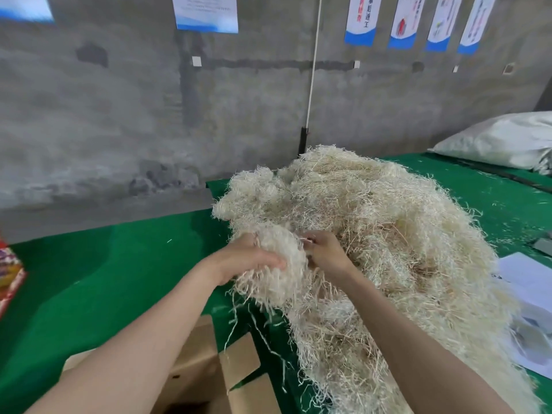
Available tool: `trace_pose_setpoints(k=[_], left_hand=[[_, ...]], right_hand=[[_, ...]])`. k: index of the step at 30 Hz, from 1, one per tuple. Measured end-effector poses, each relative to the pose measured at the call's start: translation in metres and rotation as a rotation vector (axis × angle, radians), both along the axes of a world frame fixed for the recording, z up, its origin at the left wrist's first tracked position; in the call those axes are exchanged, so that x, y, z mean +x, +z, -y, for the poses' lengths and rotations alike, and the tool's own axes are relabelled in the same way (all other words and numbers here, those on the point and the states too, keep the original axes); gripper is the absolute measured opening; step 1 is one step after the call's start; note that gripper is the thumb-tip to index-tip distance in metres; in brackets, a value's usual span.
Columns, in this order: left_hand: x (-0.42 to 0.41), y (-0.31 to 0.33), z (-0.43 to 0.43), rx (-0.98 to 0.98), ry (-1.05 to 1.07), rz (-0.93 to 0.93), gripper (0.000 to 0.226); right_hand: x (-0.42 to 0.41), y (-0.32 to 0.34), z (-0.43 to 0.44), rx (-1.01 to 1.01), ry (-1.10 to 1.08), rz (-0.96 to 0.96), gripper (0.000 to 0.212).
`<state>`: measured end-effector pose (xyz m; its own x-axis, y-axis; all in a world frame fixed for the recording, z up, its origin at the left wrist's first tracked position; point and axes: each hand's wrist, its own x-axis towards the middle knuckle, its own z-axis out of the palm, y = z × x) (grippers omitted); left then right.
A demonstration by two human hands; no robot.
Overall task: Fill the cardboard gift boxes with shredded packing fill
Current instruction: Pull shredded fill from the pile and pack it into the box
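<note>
A big heap of pale shredded packing fill (388,234) lies on the green table (104,279), right of centre. At the heap's near left side my left hand (251,258) grips a loose clump of fill (280,264) from the left. My right hand (325,252) pinches strands at the same clump from the right. An open brown cardboard gift box (236,377) sits at the table's near edge, below my left forearm, with its flaps up. Strands dangle from the clump above the box. The inside of the box is mostly hidden.
A white stuffed sack (501,141) lies at the far right of the table. White paper sheets (528,297) lie to the right of the heap. A colourful printed box (9,273) pokes in at the left edge. A grey concrete wall stands behind.
</note>
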<state>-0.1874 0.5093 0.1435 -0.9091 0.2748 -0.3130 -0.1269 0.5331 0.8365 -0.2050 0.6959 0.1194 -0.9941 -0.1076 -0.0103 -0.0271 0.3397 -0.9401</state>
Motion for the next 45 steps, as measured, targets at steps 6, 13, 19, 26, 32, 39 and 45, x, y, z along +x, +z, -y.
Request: trace_pose_setpoints(k=[6, 13, 19, 26, 32, 39, 45], left_hand=[[0.003, -0.004, -0.001, -0.328, -0.134, -0.03, 0.105], [0.02, 0.004, 0.087, -0.512, 0.11, -0.098, 0.088], [0.037, -0.012, 0.137, -0.234, 0.404, -0.073, 0.106], [0.072, -0.001, 0.157, 0.142, 0.608, -0.087, 0.122], [0.112, 0.016, 0.194, 0.261, 0.742, -0.173, 0.125], [0.145, -0.005, 0.223, 0.241, 0.732, -0.103, 0.12], [0.157, -0.048, 0.235, 0.097, 0.326, 0.136, 0.127]], right_hand=[[-0.021, -0.006, -0.038, 0.702, -0.026, -0.41, 0.023], [-0.037, -0.037, -0.12, 1.163, -0.212, -0.074, 0.038], [-0.042, -0.014, -0.065, 1.349, 0.235, 0.101, 0.08], [0.003, -0.047, 0.071, 0.974, 0.532, -0.208, 0.075], [0.035, -0.149, 0.134, 0.736, 0.51, 0.211, 0.079], [0.03, -0.116, 0.158, 0.978, 0.45, -0.148, 0.064], [0.089, -0.082, 0.224, -0.371, 0.448, 0.562, 0.069]])
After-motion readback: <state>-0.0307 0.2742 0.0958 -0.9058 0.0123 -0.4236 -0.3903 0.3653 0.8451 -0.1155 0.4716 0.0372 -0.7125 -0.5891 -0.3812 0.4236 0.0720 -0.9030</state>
